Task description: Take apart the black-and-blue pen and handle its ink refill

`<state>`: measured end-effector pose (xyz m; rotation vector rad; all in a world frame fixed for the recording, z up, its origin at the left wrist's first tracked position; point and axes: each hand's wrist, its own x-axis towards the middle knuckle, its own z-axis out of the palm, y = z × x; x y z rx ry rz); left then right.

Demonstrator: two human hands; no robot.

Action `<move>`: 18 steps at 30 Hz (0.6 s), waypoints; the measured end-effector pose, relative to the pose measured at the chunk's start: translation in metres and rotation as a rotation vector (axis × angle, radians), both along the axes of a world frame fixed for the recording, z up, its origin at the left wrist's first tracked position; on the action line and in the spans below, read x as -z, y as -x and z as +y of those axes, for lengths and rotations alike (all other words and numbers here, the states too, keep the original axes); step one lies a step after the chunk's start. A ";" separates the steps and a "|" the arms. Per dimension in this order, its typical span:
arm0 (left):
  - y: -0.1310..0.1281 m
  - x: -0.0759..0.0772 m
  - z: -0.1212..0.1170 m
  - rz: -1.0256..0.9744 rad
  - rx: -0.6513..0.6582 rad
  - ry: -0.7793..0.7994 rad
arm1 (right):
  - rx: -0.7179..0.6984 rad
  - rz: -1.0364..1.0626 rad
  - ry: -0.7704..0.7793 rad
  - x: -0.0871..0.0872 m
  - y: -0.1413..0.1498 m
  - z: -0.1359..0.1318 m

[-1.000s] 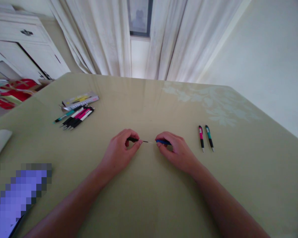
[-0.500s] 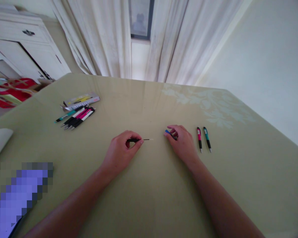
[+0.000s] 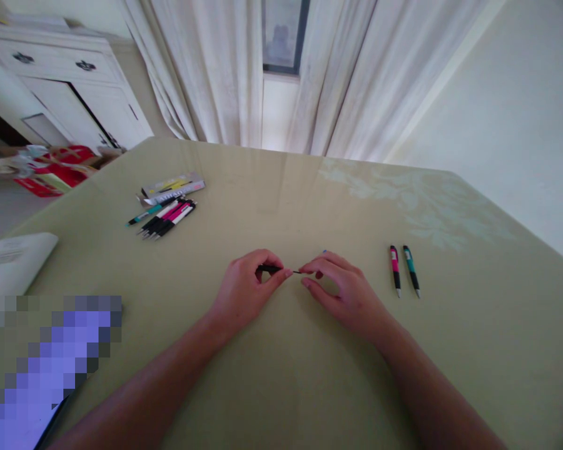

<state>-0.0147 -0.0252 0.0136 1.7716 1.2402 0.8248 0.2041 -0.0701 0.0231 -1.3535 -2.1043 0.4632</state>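
Observation:
My left hand (image 3: 246,290) pinches a black pen part (image 3: 268,269) between thumb and fingers, with a thin refill (image 3: 297,272) sticking out to the right. My right hand (image 3: 349,287) is curled at the refill's end. Its index fingertip is at the refill, and the thumb is a little apart below. A small blue pen part (image 3: 324,251) peeks out behind the right fingers; most of it is hidden. To the right of that hand, a pink pen (image 3: 395,269) and a teal pen (image 3: 411,270) lie side by side on the table.
A pile of pens (image 3: 169,219) lies at the left beside an opened pen box (image 3: 176,187). A white object (image 3: 21,256) and a pixelated device (image 3: 51,375) are along the table's left side. Curtains and a wall stand beyond the table (image 3: 272,206).
My right hand has moved left to the refill, and its blue pen part is now mostly hidden behind the fingers. My left hand still grips the black part. The view has shifted slightly left.

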 end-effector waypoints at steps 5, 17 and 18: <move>0.004 0.001 0.003 -0.020 -0.018 -0.015 | 0.063 -0.096 0.004 0.003 -0.011 0.003; 0.000 0.005 0.004 -0.142 -0.006 -0.030 | 0.172 -0.202 0.034 0.008 0.006 -0.001; -0.001 0.006 0.003 -0.136 0.017 -0.053 | 0.168 -0.208 0.043 0.009 0.008 -0.001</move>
